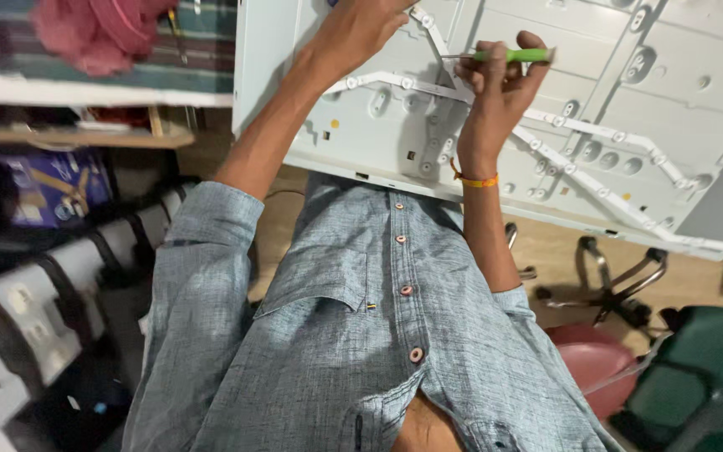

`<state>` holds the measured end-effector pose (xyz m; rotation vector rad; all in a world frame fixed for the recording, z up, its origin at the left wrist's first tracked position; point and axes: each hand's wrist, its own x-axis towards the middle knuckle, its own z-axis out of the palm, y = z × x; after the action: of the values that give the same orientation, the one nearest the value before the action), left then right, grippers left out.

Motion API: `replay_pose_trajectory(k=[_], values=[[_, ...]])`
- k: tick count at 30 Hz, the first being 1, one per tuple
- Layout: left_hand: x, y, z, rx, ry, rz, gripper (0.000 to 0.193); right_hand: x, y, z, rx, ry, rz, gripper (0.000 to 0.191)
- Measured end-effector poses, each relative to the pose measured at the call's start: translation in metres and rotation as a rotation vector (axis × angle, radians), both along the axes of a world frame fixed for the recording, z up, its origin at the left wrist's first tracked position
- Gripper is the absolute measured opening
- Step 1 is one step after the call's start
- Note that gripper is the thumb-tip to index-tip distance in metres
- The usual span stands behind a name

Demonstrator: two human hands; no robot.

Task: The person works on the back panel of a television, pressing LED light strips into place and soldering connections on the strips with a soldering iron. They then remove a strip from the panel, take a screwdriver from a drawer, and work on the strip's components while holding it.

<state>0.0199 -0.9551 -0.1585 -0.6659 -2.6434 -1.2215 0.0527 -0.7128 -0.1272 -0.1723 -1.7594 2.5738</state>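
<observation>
The right hand [499, 79] grips a green screwdriver [512, 55] firmly over the white panel [679, 92], while the left hand [357, 29] should press the strip [378, 81] flat.

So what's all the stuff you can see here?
metal panel: one, white, top right, tilted
thin strips: several, white, lying across the panel
screwdriver: one, green handle, in the right hand
cloth: one, pink, top left on a shelf
flat panels: a row, grey with black edges, stacked at left
stool: one, pink, bottom right
chair base: one, metal, on the floor
shirt: one, grey-blue, buttoned
wristband: one, orange, right wrist
left hand: on the panel
right hand: grip on the screwdriver
</observation>
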Motion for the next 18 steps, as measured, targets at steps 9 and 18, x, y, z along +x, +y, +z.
replay_pose_trajectory(k=[9,18], values=[[-0.01,-0.003,0.016,-0.021,0.044,-0.109,0.016,0.018,-0.047,-0.006,0.016,-0.071,-0.196,0.049],[-0.002,-0.021,0.021,-0.081,0.174,-0.253,0.024,0.034,-0.063,0.0,0.014,-0.03,-0.336,0.042]])
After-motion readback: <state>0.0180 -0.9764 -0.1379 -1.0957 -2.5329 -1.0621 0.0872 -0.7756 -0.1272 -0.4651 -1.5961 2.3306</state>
